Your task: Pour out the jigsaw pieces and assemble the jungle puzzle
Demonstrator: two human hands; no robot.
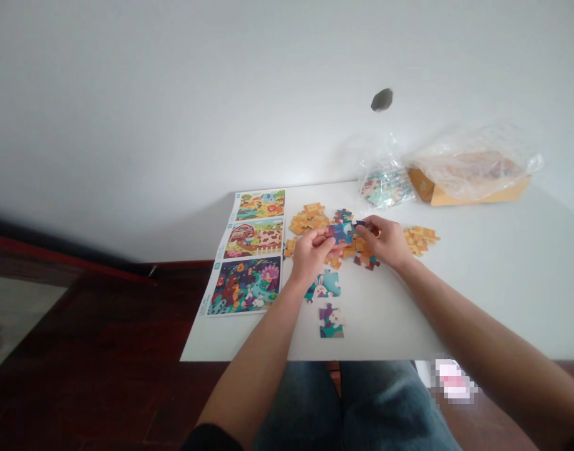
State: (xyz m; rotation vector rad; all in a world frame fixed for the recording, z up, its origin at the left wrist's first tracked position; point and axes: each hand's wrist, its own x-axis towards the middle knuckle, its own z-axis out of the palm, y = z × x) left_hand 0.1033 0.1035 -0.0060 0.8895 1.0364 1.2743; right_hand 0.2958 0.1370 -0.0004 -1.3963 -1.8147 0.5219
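Note:
Between my hands, just above the white table, are blue joined jigsaw puzzle pieces [340, 235]. My left hand [310, 254] pinches their left end between thumb and fingers. At their right end my right hand [385, 241] is closed on a dark jigsaw puzzle piece [359, 223]; whether it is locked into the blue ones I cannot tell. Orange-backed puzzle pieces [310, 218] lie in heaps behind and around my hands, more of them [422, 240] right of my right hand. Nearer me lie joined pieces with a white rabbit [320, 288] and a purple and green cluster [332, 321].
A printed sheet with three colourful pictures [251, 241] lies at the table's left side. At the back are a clear bag of puzzle pieces [387, 186] and an orange box [479, 194] under clear plastic [484, 160]. The white wall [287, 94] borders the table's back edge.

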